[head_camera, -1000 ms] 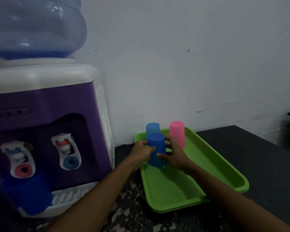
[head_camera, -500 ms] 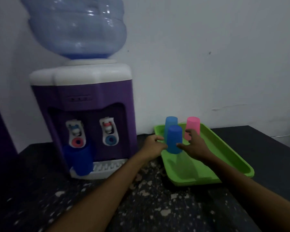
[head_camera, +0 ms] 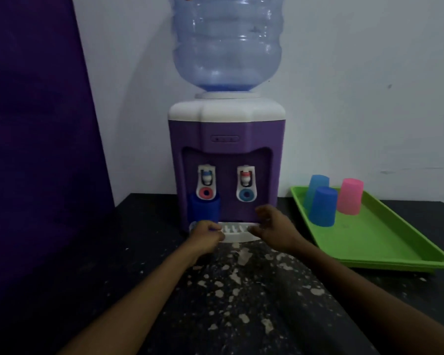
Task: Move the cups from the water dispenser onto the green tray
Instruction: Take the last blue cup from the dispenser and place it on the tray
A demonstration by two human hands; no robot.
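Note:
A purple and white water dispenser [head_camera: 226, 139] stands at the back of the dark counter. A dark blue cup [head_camera: 205, 208] sits upright on its white drip tray [head_camera: 235, 233], under the left tap. My left hand [head_camera: 206, 237] is just below that cup with curled fingers, holding nothing. My right hand [head_camera: 273, 226] hovers open in front of the drip tray's right side. On the green tray [head_camera: 369, 242] to the right stand three upside-down cups: a blue one [head_camera: 322, 206], a light blue one [head_camera: 315, 187] behind it, and a pink one [head_camera: 350, 196].
A large clear water bottle [head_camera: 227, 42] tops the dispenser. A dark purple panel [head_camera: 36, 149] fills the left side. The black counter [head_camera: 228, 290] has pale worn patches. A white wall runs behind.
Both hands left the blue cup on the green tray and moved left to the dispenser's drip tray. The view shifted left, so the dispenser now sits in the middle.

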